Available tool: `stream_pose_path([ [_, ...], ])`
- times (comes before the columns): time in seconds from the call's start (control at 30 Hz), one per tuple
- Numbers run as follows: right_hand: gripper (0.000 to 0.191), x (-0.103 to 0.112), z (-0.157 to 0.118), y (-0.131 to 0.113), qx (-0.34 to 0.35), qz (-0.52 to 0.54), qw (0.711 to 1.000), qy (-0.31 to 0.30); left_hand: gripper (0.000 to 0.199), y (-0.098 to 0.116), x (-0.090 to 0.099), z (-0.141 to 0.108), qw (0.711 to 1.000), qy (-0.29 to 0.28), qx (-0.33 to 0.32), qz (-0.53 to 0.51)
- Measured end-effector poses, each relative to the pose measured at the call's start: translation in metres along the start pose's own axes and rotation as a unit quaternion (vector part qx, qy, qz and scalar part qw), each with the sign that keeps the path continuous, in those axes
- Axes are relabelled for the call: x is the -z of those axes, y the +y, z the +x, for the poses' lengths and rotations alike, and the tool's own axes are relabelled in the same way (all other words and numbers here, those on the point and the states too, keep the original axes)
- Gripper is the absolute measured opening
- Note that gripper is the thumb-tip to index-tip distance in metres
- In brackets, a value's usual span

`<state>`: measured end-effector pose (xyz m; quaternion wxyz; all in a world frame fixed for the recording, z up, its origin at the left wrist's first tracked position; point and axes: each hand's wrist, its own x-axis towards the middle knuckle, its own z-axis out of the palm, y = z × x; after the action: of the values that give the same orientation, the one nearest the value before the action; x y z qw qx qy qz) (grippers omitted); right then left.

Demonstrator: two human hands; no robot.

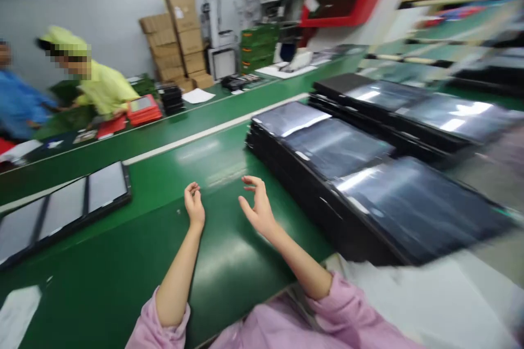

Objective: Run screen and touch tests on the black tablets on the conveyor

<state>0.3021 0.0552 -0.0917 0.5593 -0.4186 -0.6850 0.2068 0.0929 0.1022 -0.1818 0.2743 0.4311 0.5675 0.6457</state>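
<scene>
My left hand (194, 205) is over the green work surface (164, 262), its fingers loosely curled and nothing seen in it. My right hand (257, 206) is a short way to its right, thumb and fingers apart, also holding nothing. Close to my right hand stands a stack of black trays (319, 202), whose top tray carries dark, glossy flat panels (421, 202) under what looks like clear film. To the left of my left hand lies a black tray (87, 196) with three pale grey panels (63, 212) in it.
A second tray stack (376, 114) stands behind the first. White sheets (434, 294) lie at the lower right. Across the belt, a person in yellow (102, 84) and a person in blue (20, 101) lean over the line near red trays (143, 112). Cardboard boxes (184, 27) stand behind.
</scene>
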Motion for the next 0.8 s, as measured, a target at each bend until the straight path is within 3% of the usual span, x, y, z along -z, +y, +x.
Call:
stream_pose_path([
  [0.1, 0.039, -0.055, 0.004, 0.040, -0.057, 0.035, 0.995, -0.069, 0.047, -0.005, 0.057, 0.039, 0.985, 0.172, 0.023, -0.016],
  [0.17, 0.037, -0.077, -0.001, 0.062, -0.079, 0.036, 0.990, -0.108, 0.049, -0.003, 0.104, 0.065, 0.963, 0.255, 0.059, -0.056],
  [0.27, 0.039, -0.086, -0.012, 0.085, -0.096, 0.033, 0.986, -0.136, 0.048, 0.003, 0.168, 0.093, 0.937, 0.291, 0.118, -0.151],
  [0.33, 0.041, -0.084, -0.016, 0.093, -0.113, 0.029, 0.985, -0.131, 0.051, 0.006, 0.193, 0.102, 0.925, 0.280, 0.138, -0.217],
  [0.43, 0.043, -0.082, -0.015, 0.097, -0.124, 0.023, 0.983, -0.134, 0.047, 0.004, 0.205, 0.109, 0.909, 0.255, 0.148, -0.294],
  [0.57, 0.046, -0.082, -0.010, 0.096, -0.131, 0.024, 0.981, -0.142, 0.032, -0.002, 0.203, 0.112, 0.895, 0.207, 0.171, -0.356],
  [0.8, 0.047, -0.081, -0.007, 0.092, -0.137, 0.017, 0.977, -0.161, 0.030, -0.007, 0.206, 0.111, 0.878, 0.156, 0.193, -0.410],
])
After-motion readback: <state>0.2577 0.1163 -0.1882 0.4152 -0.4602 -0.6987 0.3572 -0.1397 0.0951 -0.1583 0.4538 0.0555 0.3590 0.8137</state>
